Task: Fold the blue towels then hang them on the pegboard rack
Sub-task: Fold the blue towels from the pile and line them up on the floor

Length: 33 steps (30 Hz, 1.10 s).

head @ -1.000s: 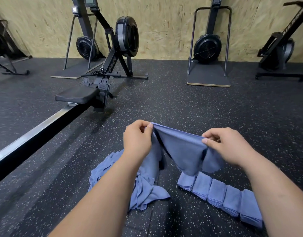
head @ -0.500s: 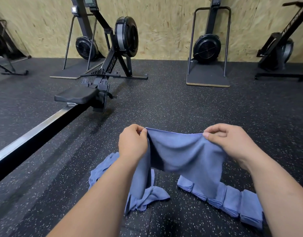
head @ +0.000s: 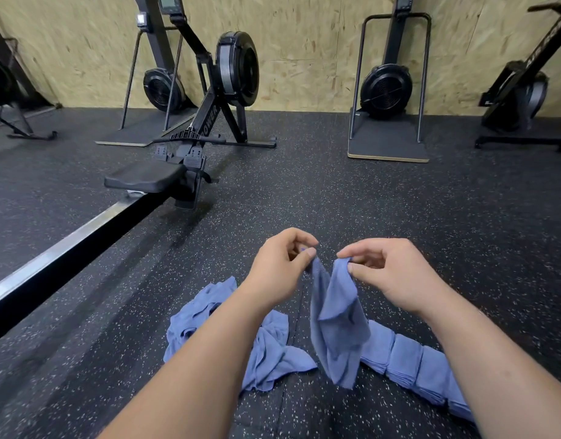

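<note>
Head view: the left hand (head: 282, 264) and right hand (head: 390, 274) each pinch a top corner of a soft blue cloth towel (head: 336, 327). The corners are close together, so it hangs doubled over the black speckled rubber floor (head: 399, 201). On the right lies a row of folded blue towels (head: 409, 359); on the left waits a rumpled heap of unfolded blue towels (head: 203, 315). Folding looks partway done. No pegboard rack shows, so hanging remains.

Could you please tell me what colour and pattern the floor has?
The floor is black with fine pale speckles; the head view shows it best.
</note>
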Motion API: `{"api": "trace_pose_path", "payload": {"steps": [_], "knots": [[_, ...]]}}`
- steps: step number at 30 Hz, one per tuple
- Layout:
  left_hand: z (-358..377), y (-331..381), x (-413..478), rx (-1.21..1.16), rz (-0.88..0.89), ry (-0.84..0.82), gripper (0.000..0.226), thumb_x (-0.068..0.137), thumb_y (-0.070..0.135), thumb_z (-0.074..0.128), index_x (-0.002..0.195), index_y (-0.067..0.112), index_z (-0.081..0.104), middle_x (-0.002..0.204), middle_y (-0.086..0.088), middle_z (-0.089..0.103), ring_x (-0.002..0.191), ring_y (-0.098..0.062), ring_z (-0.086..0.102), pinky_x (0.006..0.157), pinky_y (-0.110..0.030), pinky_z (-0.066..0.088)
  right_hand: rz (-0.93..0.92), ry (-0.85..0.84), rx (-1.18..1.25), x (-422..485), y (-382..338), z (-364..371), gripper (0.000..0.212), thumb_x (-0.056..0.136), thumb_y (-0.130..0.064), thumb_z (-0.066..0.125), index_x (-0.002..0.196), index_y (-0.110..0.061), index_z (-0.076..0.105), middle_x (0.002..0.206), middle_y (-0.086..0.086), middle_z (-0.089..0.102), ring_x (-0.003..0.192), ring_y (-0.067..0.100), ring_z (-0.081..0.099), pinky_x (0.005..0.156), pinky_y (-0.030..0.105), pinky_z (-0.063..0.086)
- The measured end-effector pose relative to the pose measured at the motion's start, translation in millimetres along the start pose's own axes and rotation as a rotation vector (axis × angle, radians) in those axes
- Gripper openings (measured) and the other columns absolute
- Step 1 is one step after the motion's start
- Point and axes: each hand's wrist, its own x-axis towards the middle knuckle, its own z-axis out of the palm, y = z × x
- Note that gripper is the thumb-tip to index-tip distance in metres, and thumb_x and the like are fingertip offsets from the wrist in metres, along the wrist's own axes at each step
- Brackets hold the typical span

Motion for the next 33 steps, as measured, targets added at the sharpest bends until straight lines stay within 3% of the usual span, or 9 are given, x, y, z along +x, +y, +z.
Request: {"api": "trace_pose_path", "payload": {"steps": [4, 8, 11, 15, 18, 22, 27, 33], "knots": [[4.1, 2.3, -2.6, -0.045, 0.017, -0.068, 0.019, 0.096, 0.013, 0.074, 0.103, 0.030, 0.071, 0.087, 0.003, 0.076, 0.076, -0.024, 0.070, 0.081, -0.046, 0.060, -0.032, 0.066, -0.126, 0.4, 1.6, 3.0, 0.009, 0.084, -0.024, 0.089, 0.084, -0.030, 0.081, 0.081, -0.008, 0.079, 0.079, 0.016, 0.073, 0.082, 0.038, 0.060], [9.1, 7.3, -4.2, -0.073, 0.016, -0.103, 0.022, 0.096, 0.001, 0.072, 0.107, 0.019, 0.072, 0.094, -0.001, 0.080, 0.079, -0.015, 0.068, 0.079, -0.035, 0.057, -0.054, 0.143, -0.252, 0.0, 2.4, 4.8, 0.023, 0.080, -0.045, 0.090, 0.073, -0.029, 0.075, 0.071, -0.012, 0.074, 0.066, 0.006, 0.065, 0.069, 0.028, 0.052], [12.2, 11.0, -6.2, -0.101, 0.021, -0.128, 0.021, 0.098, -0.001, 0.069, 0.108, 0.017, 0.075, 0.096, 0.000, 0.081, 0.084, -0.011, 0.070, 0.084, -0.030, 0.054, -0.030, 0.169, -0.271, -0.3, 3.7, 6.2, 0.027, 0.081, -0.047, 0.088, 0.070, -0.029, 0.073, 0.067, -0.010, 0.071, 0.060, 0.005, 0.058, 0.064, 0.030, 0.049], [13.8, 14.1, -6.2, -0.148, 0.001, -0.101, 0.016, 0.099, 0.008, 0.069, 0.108, 0.018, 0.078, 0.100, 0.000, 0.082, 0.096, -0.015, 0.074, 0.095, -0.037, 0.057, -0.005, 0.179, -0.217, 1.0, 3.3, 7.4, 0.028, 0.084, -0.045, 0.085, 0.069, -0.026, 0.071, 0.064, -0.008, 0.069, 0.057, 0.005, 0.053, 0.062, 0.031, 0.046], [13.6, 18.2, -7.9, -0.220, -0.002, -0.104, 0.011, 0.096, 0.016, 0.078, 0.107, 0.013, 0.078, 0.101, -0.006, 0.081, 0.089, -0.013, 0.071, 0.089, -0.032, 0.059, -0.005, 0.176, -0.209, 2.8, 4.2, 8.0, 0.028, 0.086, -0.042, 0.084, 0.070, -0.024, 0.070, 0.060, -0.009, 0.065, 0.054, 0.004, 0.048, 0.059, 0.030, 0.042], [14.1, 11.3, -7.2, -0.138, 0.024, -0.102, 0.019, 0.089, 0.006, 0.084, 0.103, 0.016, 0.075, 0.096, -0.008, 0.079, 0.080, -0.014, 0.068, 0.082, -0.033, 0.061, -0.026, 0.164, -0.192, 3.7, 8.5, 6.4, 0.028, 0.086, -0.044, 0.084, 0.071, -0.025, 0.070, 0.062, -0.005, 0.065, 0.056, 0.007, 0.048, 0.060, 0.032, 0.043], [3.1, 3.6, 0.3, 0.068, 0.081, 0.044, 0.018, 0.091, 0.016, 0.081, 0.095, 0.032, 0.075, 0.086, 0.009, 0.075, 0.074, -0.008, 0.068, 0.076, -0.029, 0.056, -0.027, 0.003, -0.306, 3.4, 15.4, -1.0, 0.023, 0.085, -0.045, 0.085, 0.079, -0.029, 0.069, 0.070, -0.004, 0.068, 0.057, 0.005, 0.049, 0.061, 0.032, 0.044], [-18.6, -0.5, 3.7, 0.151, 0.106, 0.263, 0.023, 0.094, 0.012, 0.077, 0.094, 0.034, 0.073, 0.085, 0.014, 0.075, 0.079, -0.007, 0.071, 0.079, -0.029, 0.058, 0.099, -0.156, -0.586, 0.9, 35.6, -15.1, 0.032, 0.088, -0.052, 0.080, 0.080, -0.026, 0.063, 0.072, -0.005, 0.067, 0.058, 0.006, 0.050, 0.063, 0.032, 0.045]]}}
